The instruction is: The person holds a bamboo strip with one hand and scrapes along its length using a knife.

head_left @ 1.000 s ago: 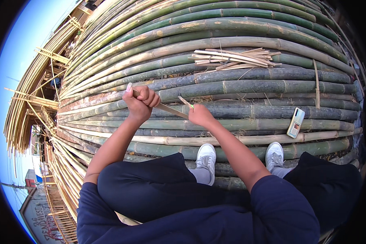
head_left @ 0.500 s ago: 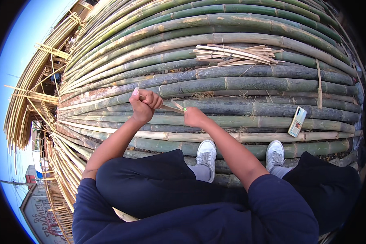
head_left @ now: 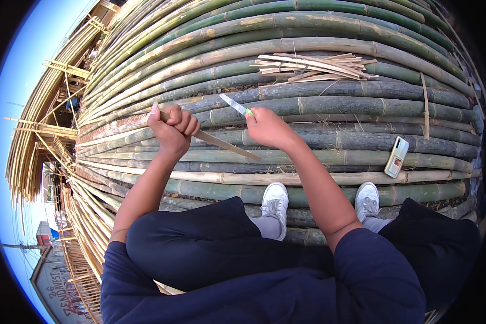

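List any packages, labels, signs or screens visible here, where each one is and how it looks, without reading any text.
Phone: lies on the bamboo poles to the person's right, beyond the right shoe; a slim rectangle, pale with a small coloured patch.
Signboard: far below at the lower left edge; a grey angled panel with dark lettering.

A: So many greens here. The bamboo poles (head_left: 308, 102) filling the middle of the frame go from deep green to yellowish olive, with pale rings at the joints and some brown patches at centre left.

B: Yeah, and the split strips (head_left: 313, 65) near the top centre are pale straw. The stick (head_left: 221, 143) is tan too.

A: The knife (head_left: 235, 104) has a silver blade and a bright green bit at the handle.

B: Sneakers (head_left: 275, 202) are white, the trousers and sleeves at the bottom are navy, and the phone (head_left: 397, 156) on the right is light with a teal tint. The sky on the left is clear blue.
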